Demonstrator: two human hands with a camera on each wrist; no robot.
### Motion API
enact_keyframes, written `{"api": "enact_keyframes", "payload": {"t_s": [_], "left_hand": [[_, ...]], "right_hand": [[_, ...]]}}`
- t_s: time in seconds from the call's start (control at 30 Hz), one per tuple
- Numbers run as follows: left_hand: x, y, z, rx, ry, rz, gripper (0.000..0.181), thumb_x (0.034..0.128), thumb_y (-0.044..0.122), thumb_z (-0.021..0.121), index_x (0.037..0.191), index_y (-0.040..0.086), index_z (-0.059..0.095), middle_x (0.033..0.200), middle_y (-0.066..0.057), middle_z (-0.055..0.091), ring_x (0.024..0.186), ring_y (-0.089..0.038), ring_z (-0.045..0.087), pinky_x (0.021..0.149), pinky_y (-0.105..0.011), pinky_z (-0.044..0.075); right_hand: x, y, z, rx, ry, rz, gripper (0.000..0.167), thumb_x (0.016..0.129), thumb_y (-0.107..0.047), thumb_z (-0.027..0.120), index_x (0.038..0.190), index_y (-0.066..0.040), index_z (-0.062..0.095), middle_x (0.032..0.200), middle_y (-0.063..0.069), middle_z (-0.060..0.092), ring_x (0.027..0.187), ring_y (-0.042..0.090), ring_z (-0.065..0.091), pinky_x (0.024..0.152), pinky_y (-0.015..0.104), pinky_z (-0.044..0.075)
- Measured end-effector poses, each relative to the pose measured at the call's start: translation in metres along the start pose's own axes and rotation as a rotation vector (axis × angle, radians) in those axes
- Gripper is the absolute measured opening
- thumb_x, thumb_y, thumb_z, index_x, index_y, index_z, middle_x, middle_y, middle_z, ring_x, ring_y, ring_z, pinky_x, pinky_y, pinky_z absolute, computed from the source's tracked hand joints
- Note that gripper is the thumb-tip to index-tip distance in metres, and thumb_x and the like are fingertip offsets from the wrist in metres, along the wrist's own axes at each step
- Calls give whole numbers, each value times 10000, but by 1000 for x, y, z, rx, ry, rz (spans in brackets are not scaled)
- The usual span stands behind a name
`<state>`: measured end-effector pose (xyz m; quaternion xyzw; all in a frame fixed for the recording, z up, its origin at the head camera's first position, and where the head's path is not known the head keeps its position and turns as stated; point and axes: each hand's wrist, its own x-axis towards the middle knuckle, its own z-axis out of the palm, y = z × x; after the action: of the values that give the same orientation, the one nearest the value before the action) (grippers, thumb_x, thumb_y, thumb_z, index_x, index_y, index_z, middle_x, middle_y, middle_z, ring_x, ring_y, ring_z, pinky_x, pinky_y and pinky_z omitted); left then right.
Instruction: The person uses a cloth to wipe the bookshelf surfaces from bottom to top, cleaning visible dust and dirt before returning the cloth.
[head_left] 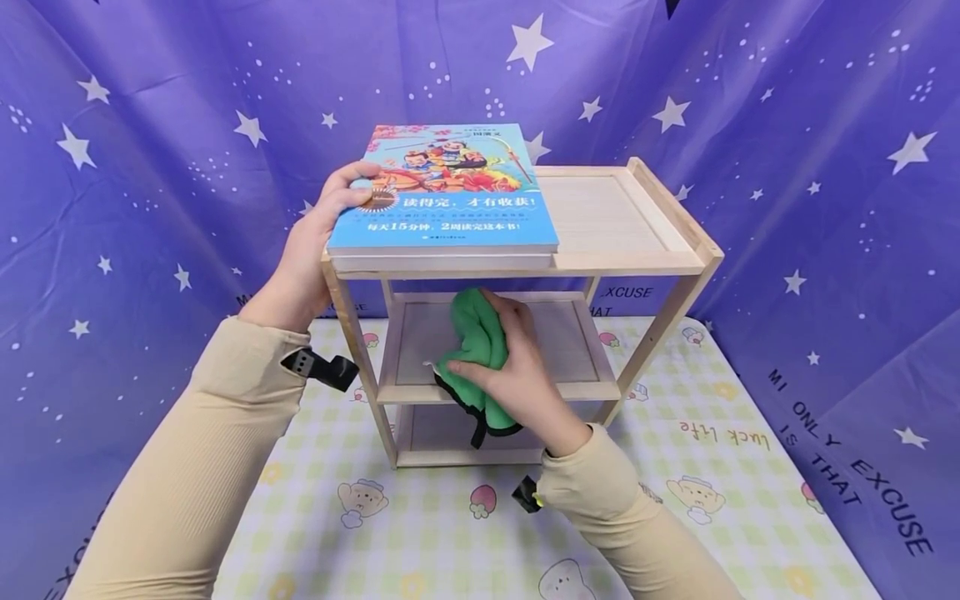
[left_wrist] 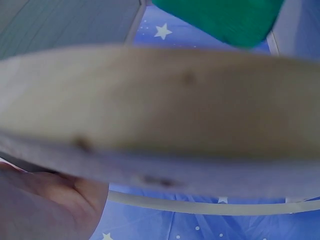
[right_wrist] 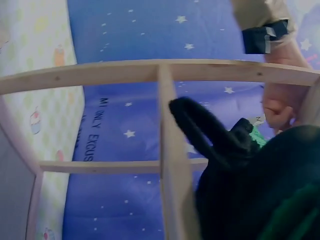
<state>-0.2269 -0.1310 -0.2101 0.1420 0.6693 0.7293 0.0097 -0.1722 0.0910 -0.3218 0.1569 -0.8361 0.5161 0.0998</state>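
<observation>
A three-tier wooden shelf (head_left: 652, 333) stands on a table. Blue books (head_left: 450, 218) with an illustrated cover lie at the left of its top tier. My left hand (head_left: 307, 242) grips the books and shelf at the left edge, fingers over the cover. In my right hand (head_left: 525, 375) a folded green cloth (head_left: 476, 333) with black trim is held before the middle tier, thumb on its near side. The right wrist view shows the cloth's dark edge and loop (right_wrist: 200, 130) close up beside the wooden frame (right_wrist: 172, 150).
A checked tablecloth (head_left: 420, 533) with cartoon prints covers the table. Purple curtains (head_left: 225, 75) with white stars hang behind and at both sides. The shelf's right end rail (head_left: 675, 204) rises above the top tier.
</observation>
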Motion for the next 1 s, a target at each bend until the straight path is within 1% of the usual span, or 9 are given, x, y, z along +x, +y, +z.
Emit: {"api": "enact_keyframes", "payload": {"t_s": [0.07, 0.17, 0.27, 0.37, 0.47, 0.6, 0.7, 0.8, 1.0], "left_hand": [[0, 0, 0, -7, -5, 2, 316, 1010, 281, 413, 1322, 321, 438, 1392, -46, 441, 1384, -316, 378, 1140, -450, 273], [0, 0, 1, -20, -14, 7, 315, 1007, 282, 416, 1319, 321, 434, 1447, -48, 393, 1387, -317, 363, 1135, -453, 271], [0, 0, 0, -24, -20, 9, 314, 1003, 286, 419, 1315, 322, 434, 1470, -46, 369, 1383, -319, 360, 1127, -457, 275], [0, 0, 0, -13, -22, 10, 317, 1002, 295, 422, 1317, 322, 435, 1464, -53, 375, 1383, -320, 360, 1129, -460, 274], [0, 0, 0, -6, -22, 9, 320, 1000, 298, 426, 1319, 323, 437, 1460, -50, 379, 1387, -324, 356, 1136, -470, 269], [1, 0, 0, -4, -18, 9, 321, 1000, 299, 430, 1319, 332, 438, 1456, -47, 387, 1388, -322, 361, 1134, -471, 273], [1, 0, 0, -10, -18, 6, 324, 1000, 301, 430, 1323, 339, 436, 1456, -41, 387, 1381, -317, 369, 1129, -464, 280], [1, -1, 0, -8, -19, 5, 324, 1000, 299, 429, 1322, 334, 435, 1461, -42, 381, 1375, -312, 372, 1128, -459, 280], [1, -2, 0, -17, -19, 15, 317, 1002, 279, 407, 1313, 327, 441, 1542, -56, 290, 1390, -310, 340, 1137, -439, 264]], "right_hand": [[0, 2, 5, -38, -5, -35, 964, 771, -198, 855, 1556, -203, 297, 1494, 151, 332, 1299, 336, 440, 1095, 534, 361], [0, 7, 12, -98, 21, -134, 905, 757, -223, 871, 1500, -167, 358, 1483, 165, 341, 1271, 345, 467, 1052, 531, 412], [2, 11, 19, -150, 64, -207, 769, 740, -237, 885, 1366, -112, 457, 1408, 173, 385, 1179, 343, 518, 969, 508, 482], [4, 13, 23, -202, 77, -221, 639, 746, -264, 879, 1267, -100, 546, 1324, 145, 463, 1102, 316, 568, 891, 473, 530], [5, 13, 25, -261, 48, -202, 551, 782, -318, 844, 1244, -118, 621, 1296, 93, 549, 1076, 282, 616, 846, 449, 553], [4, 12, 26, -358, -9, -227, 506, 833, -378, 780, 1264, -142, 659, 1309, 80, 623, 1077, 271, 655, 800, 442, 567], [1, 11, 27, -426, -63, -263, 490, 858, -404, 742, 1280, -168, 662, 1326, 94, 636, 1093, 274, 661, 759, 436, 570], [-2, 10, 26, -461, -109, -272, 477, 870, -421, 721, 1288, -199, 660, 1363, 94, 616, 1131, 277, 651, 735, 430, 566], [-4, 10, 28, -519, -139, -313, 467, 903, -433, 679, 1314, -216, 632, 1364, 88, 621, 1256, 283, 587, 835, 458, 564]]}}
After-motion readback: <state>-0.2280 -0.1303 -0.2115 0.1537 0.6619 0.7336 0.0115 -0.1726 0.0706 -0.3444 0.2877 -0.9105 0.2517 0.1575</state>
